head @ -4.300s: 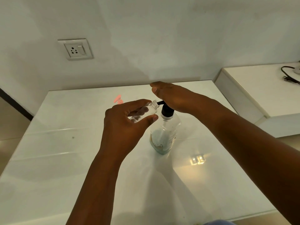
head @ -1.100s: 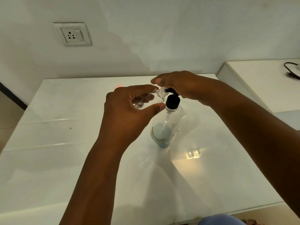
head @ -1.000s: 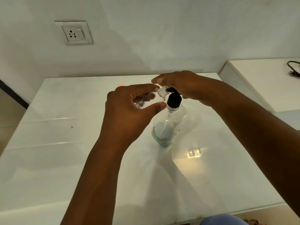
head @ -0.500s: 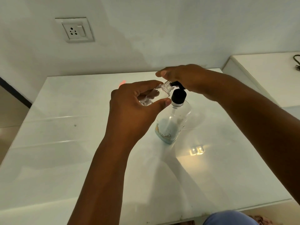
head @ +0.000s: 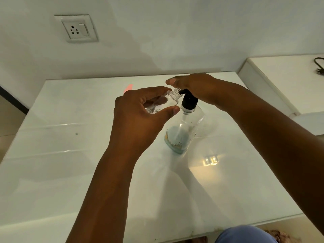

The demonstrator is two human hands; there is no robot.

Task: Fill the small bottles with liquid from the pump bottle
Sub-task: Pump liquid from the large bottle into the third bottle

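A clear pump bottle (head: 184, 130) with a black pump head stands on the glossy white table (head: 70, 155); a little bluish liquid and brown residue sit at its bottom. My right hand (head: 194, 86) rests flat on top of the pump head, fingers straight. My left hand (head: 140, 116) grips a small clear bottle (head: 168, 100), tilted, with its open threaded neck right at the black spout. A small amount of clear liquid shows inside the small bottle.
A pink-red object (head: 128, 87) lies on the table behind my left hand, mostly hidden. A wall socket (head: 76, 28) is above left. A white counter (head: 289, 79) with a black cable (head: 319, 65) stands at the right. Blue cloth (head: 245, 234) shows at the near edge.
My view has shifted a little over the last second. Both hands keep the same hold: the small bottle stays at the spout and my right hand stays on the pump head.
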